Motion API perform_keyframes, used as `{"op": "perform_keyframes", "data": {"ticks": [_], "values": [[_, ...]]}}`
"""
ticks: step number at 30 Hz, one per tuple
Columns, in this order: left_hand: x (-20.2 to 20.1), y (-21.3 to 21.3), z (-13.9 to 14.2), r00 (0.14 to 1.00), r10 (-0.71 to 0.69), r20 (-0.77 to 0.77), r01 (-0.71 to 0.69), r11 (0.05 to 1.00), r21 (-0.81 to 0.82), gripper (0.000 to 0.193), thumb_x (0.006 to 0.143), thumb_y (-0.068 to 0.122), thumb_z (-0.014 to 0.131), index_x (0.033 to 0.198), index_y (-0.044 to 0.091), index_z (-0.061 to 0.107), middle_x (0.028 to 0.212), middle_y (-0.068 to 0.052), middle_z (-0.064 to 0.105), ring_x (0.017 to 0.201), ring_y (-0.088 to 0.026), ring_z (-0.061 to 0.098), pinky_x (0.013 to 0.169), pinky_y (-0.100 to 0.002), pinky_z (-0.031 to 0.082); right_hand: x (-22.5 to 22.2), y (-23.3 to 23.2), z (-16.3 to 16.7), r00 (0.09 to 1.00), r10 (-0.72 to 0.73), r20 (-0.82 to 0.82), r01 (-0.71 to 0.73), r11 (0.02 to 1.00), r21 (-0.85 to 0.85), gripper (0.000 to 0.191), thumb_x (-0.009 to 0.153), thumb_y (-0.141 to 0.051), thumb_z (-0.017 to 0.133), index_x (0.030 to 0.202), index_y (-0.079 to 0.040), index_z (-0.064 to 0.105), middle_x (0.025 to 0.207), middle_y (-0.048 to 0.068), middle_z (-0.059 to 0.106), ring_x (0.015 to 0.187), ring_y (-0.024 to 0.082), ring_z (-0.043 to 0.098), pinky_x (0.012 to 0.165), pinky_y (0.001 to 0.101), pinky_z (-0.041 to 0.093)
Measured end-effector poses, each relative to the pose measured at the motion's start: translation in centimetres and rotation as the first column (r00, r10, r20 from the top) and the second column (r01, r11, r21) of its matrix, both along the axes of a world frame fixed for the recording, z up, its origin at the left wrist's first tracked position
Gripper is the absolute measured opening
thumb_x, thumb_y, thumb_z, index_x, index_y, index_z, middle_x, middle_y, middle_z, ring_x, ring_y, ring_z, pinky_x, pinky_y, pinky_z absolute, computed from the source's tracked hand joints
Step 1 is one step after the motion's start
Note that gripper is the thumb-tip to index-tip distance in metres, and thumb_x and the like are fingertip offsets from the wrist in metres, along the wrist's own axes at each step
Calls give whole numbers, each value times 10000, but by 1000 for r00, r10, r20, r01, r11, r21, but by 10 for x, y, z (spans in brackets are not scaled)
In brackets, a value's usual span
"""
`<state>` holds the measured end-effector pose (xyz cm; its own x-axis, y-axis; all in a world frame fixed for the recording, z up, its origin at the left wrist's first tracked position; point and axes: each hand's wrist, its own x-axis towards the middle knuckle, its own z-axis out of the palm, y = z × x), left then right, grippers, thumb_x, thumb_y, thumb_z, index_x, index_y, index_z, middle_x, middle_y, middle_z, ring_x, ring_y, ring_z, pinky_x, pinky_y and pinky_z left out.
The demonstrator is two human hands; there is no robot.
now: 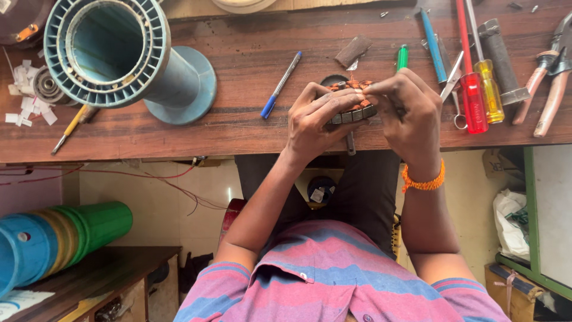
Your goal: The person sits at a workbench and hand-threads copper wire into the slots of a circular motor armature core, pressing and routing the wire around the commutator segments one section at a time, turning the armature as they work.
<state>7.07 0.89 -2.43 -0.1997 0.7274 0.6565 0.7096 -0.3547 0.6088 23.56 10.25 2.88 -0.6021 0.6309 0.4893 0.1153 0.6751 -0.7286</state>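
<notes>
Both hands hold a round motor armature [355, 106] with copper windings and a grey slotted core, over the front part of the wooden bench [250, 53]. My left hand [314, 122] wraps its left side, fingers curled over the core. My right hand [410, 113] grips its right side, fingertips pressed on the windings on top; an orange thread band is on that wrist. The armature's shaft [351, 144] sticks out below the hands.
A big blue plastic spool [119, 56] lies at the left. A blue pen [281, 84], a green marker [403, 57], red and yellow screwdrivers [480, 89], scissors and pliers [551, 74] lie on the bench. White paper slips [27, 95] are scattered far left. Coloured drums [53, 241] lie below.
</notes>
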Motion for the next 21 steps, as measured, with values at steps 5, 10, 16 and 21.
{"op": "perform_keyframes", "data": {"ticks": [5,10,16,21], "values": [[-5,1,0,999,-31,-13,31,999,40,443,816,289,887,1203,146,724,1213,19,747,1065,-174,708,925,-326,517,-10,19,1,996,29,86,-31,999,21,136,968,71,779,1067,-18,750,794,55,649,660,79,548,607,269,413],[-6,-1,11,992,5,129,-2,1000,-21,391,822,322,873,1156,164,743,1077,11,777,990,-167,681,885,-326,546,-20,26,-9,997,49,53,-48,999,-22,111,979,42,805,1053,-23,754,742,27,632,669,57,549,592,253,433],[-13,15,31,852,38,522,205,894,-399,389,881,245,712,1252,146,653,922,-18,775,855,-138,746,790,-298,581,-21,24,-19,998,-67,9,67,998,4,173,959,-52,892,989,-17,724,697,-3,568,598,49,460,548,256,347],[-37,28,35,884,-209,418,384,834,-395,185,915,149,696,1086,81,710,968,-54,767,882,-168,751,768,-315,593,-15,10,-15,995,-98,8,98,995,16,191,986,-72,892,977,-27,706,716,3,544,617,66,434,574,269,318]]}}
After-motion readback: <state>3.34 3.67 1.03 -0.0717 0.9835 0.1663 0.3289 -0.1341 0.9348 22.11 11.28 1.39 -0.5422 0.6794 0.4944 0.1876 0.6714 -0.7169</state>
